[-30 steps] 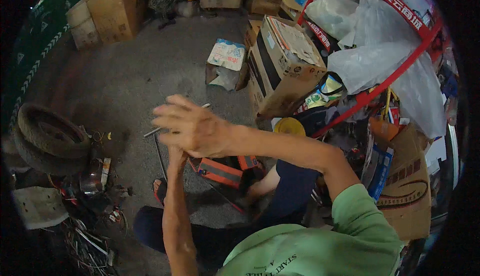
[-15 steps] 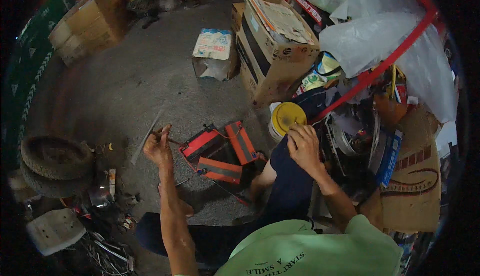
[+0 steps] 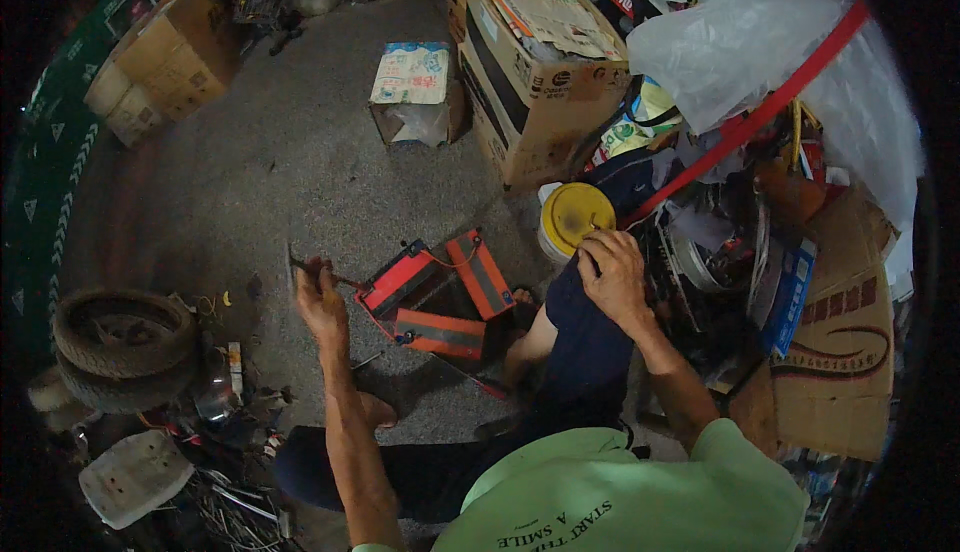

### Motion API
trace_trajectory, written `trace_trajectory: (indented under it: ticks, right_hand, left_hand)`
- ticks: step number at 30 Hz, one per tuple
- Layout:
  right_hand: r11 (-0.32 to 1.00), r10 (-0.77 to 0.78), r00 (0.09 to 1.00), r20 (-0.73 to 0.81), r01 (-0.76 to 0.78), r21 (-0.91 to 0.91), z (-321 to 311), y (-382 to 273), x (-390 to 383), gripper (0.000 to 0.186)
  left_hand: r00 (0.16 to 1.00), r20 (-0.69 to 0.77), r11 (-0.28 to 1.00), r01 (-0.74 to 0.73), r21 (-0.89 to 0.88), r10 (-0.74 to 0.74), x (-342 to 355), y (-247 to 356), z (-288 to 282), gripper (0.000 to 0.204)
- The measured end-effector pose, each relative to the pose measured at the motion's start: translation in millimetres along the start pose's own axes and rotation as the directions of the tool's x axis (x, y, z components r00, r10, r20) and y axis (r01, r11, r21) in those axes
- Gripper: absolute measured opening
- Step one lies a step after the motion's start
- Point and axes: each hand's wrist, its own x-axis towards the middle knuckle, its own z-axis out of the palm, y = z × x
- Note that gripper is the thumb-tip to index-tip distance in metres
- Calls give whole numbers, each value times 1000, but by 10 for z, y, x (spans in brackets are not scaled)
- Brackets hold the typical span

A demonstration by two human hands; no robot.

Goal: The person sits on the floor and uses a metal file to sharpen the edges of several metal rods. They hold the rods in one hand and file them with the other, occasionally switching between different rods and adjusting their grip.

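Note:
My left hand (image 3: 320, 302) is raised left of the batteries, its fingers closed round a thin dark rod-like piece (image 3: 293, 257) whose kind I cannot make out. Three block-shaped batteries lie on the floor between my feet: a red one (image 3: 398, 282), an orange one (image 3: 482, 274) and another orange one (image 3: 440, 332). A thin wire (image 3: 440, 258) links two of them. My right hand (image 3: 614, 277) rests over my right knee with curled fingers, beside a white bucket with a yellow lid (image 3: 570, 210). A small thing shows at its fingertips, too small to name.
Stacked tyres (image 3: 125, 352) and metal scrap (image 3: 235, 507) lie on the left. Ahead stand a small open carton (image 3: 415, 117) and a tall cardboard box (image 3: 545, 122). A red bar (image 3: 760, 117) slants across the right, near plastic sheeting (image 3: 720, 52) and flat cardboard (image 3: 835, 352).
My left hand has shifted slightly downward and turned, and the thin piece in it, a long blurred streak before, now looks short. My right hand stays over the knee. The view has tilted slightly.

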Motion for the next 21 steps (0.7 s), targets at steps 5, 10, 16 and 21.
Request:
trace_trajectory:
  ticks: [5, 10, 16, 21]
  right_hand:
    - [1000, 28, 1000, 2, -28, 10, -26, 4, -4, 14]
    - [1000, 31, 999, 6, -31, -1, -19, 45, -16, 14]
    - [993, 80, 996, 43, -76, -85, 3, 139, -48, 14]
    - [980, 178, 983, 49, -173, -96, -23, 245, -105, 13]
  left_hand:
    - [992, -125, 999, -17, -38, 12, 4, -62, -51, 22]
    - [990, -91, 995, 104, -2, -104, 60, -179, -14, 33]
    - [950, 177, 945, 284, -162, -256, 45, -94, -16, 30]
    - [976, 141, 940, 200, -277, -166, 37, -56, -36, 28]
